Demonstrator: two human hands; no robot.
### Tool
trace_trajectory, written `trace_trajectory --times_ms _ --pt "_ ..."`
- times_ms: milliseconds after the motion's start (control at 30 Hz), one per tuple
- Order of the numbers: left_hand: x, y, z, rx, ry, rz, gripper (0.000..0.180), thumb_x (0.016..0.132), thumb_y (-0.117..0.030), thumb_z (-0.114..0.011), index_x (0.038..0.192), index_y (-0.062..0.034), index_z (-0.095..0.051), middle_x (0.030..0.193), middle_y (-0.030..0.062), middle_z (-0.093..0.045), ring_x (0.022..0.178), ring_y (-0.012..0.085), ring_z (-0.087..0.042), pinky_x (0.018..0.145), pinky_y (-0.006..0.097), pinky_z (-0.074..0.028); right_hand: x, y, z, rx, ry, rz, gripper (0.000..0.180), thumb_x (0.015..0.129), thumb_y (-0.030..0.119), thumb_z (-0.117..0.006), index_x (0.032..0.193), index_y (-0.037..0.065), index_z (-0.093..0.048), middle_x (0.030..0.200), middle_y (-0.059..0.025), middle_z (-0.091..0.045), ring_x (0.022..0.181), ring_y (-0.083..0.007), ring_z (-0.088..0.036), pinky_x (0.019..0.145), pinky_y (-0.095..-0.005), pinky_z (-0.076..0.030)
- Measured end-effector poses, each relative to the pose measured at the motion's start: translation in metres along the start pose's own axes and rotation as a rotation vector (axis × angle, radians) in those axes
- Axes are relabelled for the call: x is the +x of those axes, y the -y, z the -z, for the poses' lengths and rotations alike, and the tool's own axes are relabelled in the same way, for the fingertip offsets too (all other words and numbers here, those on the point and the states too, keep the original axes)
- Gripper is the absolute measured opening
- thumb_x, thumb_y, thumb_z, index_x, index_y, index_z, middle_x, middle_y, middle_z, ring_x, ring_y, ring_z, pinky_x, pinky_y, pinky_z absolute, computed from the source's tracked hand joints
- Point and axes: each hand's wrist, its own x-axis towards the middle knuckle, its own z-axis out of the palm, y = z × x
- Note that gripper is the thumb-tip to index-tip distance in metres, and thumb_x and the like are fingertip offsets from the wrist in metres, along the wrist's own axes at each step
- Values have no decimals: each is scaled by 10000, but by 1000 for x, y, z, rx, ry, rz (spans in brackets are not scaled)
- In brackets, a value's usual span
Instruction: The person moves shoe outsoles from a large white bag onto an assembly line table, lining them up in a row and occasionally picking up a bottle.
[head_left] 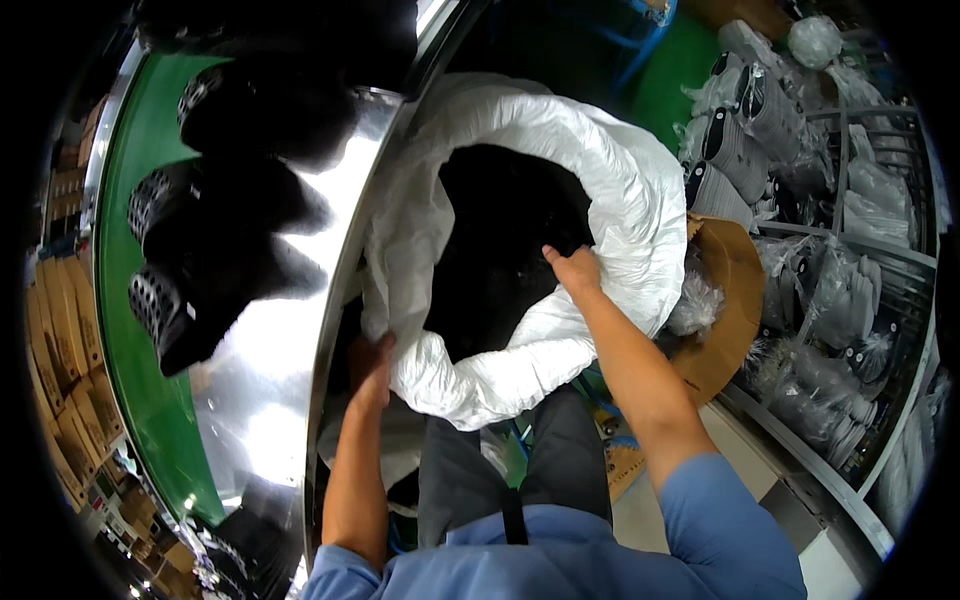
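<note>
A large white woven sack [640, 185] stands in front of me with its mouth wide and its rim rolled outward. Its inside is very dark, so I cannot make out the contents. My right hand [575, 270] reaches over the sack's right rim into the mouth, thumb stretched to the left and the other fingers curled under and mostly hidden. Against the sack's outer near-left side is my left hand [372, 368], its fingers lost in shadow between the sack and the metal edge. Black moulded pieces [215, 215] with dotted ends lie to the left.
A shiny metal ledge [270, 420] borders a green belt [125, 330] on the left. Cardboard boxes [65, 330] are stacked beyond it. At right, a metal rack [880, 250] holds plastic-wrapped grey and black pieces, next to a brown carton [735, 290] with crumpled clear plastic.
</note>
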Motion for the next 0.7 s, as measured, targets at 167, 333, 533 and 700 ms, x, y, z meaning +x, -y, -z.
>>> trace_trajectory --times_ms 167,333,533,700 --pt "-9 -20 7 493 44 -217 575 854 -208 -752 1336 40 -562 1167 234 -687 1006 399 -672 904 474 -526 39 -25 -6 -62 -86 -32 508 779 285 -759 1115 -86 -672 1121 -288 -711 1017 -391 -713 892 -448 -562" --pt "-96 -101 4 783 145 -753 768 737 -168 -845 1435 -131 -528 1307 253 -592 1211 453 -579 1030 565 -451 -64 4 54 366 20 67 402 773 233 -710 1031 -74 -677 899 -193 -711 770 -281 -692 656 -406 -540" --pt "-142 -162 -40 475 448 -1179 779 644 -144 -914 1337 -78 -565 1393 165 -534 1356 383 -486 1172 595 -312 -230 80 171 521 687 -36 624 984 559 -617 976 -63 -668 809 -84 -653 702 -146 -635 542 -297 -509" --pt "-111 -181 -15 -27 590 -449 530 777 -132 -894 1203 15 -614 1044 127 -703 974 203 -674 889 337 -542 -241 49 166 541 483 222 578 952 433 -720 1313 1 -591 1074 -120 -663 859 -185 -670 690 -304 -556"
